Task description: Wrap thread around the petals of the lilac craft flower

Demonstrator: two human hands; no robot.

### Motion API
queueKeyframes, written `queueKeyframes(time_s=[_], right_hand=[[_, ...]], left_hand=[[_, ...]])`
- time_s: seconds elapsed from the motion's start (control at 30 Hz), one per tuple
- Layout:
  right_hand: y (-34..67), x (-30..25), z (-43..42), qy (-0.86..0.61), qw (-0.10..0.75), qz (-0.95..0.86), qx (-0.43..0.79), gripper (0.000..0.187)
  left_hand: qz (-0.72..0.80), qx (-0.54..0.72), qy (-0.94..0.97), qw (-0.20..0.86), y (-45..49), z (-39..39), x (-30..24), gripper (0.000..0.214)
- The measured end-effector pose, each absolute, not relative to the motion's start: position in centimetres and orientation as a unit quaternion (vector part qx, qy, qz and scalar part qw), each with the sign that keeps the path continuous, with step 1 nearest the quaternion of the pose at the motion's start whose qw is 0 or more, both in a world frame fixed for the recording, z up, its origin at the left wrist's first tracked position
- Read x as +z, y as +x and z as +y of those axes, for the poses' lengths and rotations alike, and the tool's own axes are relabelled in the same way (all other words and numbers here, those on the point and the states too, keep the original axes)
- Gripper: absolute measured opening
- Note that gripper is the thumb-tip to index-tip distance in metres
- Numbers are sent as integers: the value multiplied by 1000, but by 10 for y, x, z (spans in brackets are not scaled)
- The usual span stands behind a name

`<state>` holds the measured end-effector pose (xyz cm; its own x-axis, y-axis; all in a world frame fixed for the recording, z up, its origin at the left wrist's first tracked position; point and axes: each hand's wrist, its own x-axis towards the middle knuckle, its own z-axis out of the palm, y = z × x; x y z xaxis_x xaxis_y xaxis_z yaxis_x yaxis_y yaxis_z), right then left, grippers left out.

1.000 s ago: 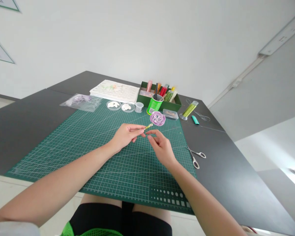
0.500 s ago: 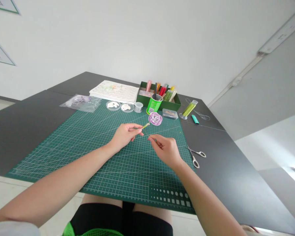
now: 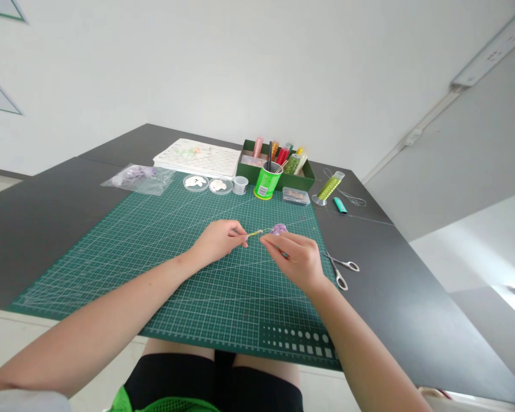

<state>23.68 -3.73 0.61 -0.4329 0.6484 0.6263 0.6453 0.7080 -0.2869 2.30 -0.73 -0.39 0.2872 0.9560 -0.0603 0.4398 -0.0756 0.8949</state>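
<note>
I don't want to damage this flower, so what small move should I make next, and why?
Perhaps ease the right hand slightly clear of the purple flower to check it: that hand partly hides the bloom, while the left hand pinches the yellow-green stem. Whether the right hand holds anything is hard to tell.

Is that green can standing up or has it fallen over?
The green can is upright: its open top faces up, and a black stick and thin sticks poke out.
</note>
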Motion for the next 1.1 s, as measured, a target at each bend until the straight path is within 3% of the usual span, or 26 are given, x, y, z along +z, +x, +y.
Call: queueKeyframes(time_s=[0.23,0.43,0.6,0.9,1.1], right_hand=[[244,15,-34,-377,395,-838,0,28],[250,17,-27,-375,392,-833,109,20],[255,11,-18,-412,362,-812,201,27],[254,-9,-6,-484,360,-761,239,35],[255,-18,0,-484,333,-768,255,37]], left_hand=[[458,203,721,478,24,-13,-8,11],[382,135,732,547,22,-18,-6,9],[352,105,734,572,23,-20,-1,11],[346,144,702,605,22,-22,7,15],[341,238,678,606,20,-16,3,18]])
